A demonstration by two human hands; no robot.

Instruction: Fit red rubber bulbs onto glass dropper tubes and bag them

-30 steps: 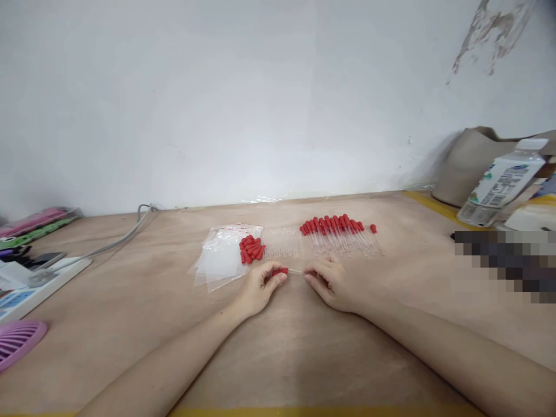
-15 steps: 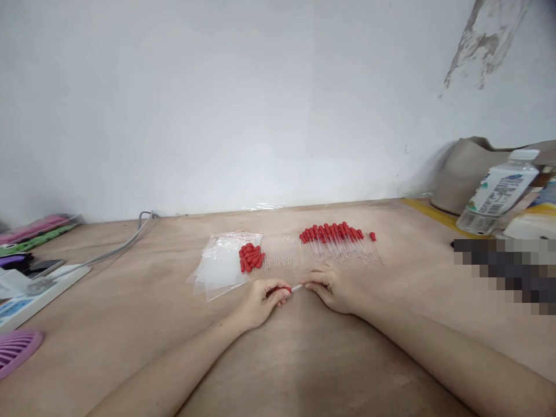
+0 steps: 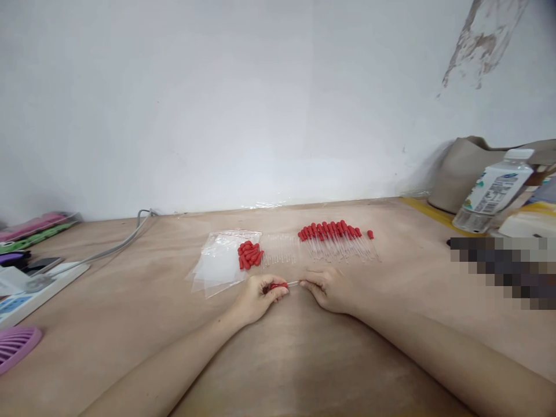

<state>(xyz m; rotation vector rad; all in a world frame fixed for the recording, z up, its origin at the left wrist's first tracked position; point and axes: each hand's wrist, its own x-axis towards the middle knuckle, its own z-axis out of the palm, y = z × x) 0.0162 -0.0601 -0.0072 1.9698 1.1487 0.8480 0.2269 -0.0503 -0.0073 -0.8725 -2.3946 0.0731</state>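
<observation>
Between thumb and fingers, my left hand [image 3: 262, 295] pinches a red rubber bulb [image 3: 278, 285]. A thin clear glass tube [image 3: 293, 283] runs from the bulb's open end to my right hand [image 3: 326, 288], whose thumb and forefinger are closed on it. Just beyond my left hand lies a pile of loose red bulbs [image 3: 249, 256] on clear plastic bags [image 3: 218, 262]. Beside the pile is a row of bare glass tubes [image 3: 280, 249]. Farther right, several droppers with red bulbs [image 3: 332, 230] lie side by side, and a single red bulb [image 3: 370, 234] sits at their right end.
On the left are a white power strip [image 3: 47, 289] with a grey cable [image 3: 117, 249] and a purple slatted object [image 3: 17, 348]. A plastic bottle [image 3: 495, 191] and a grey-beige container [image 3: 452, 174] stand at the right. A white wall [image 3: 226, 104] rises behind the table.
The bulb and tube have tilted from slanting to nearly level between my hands. More of the red bulb shows in my left hand. The view has shifted slightly.
</observation>
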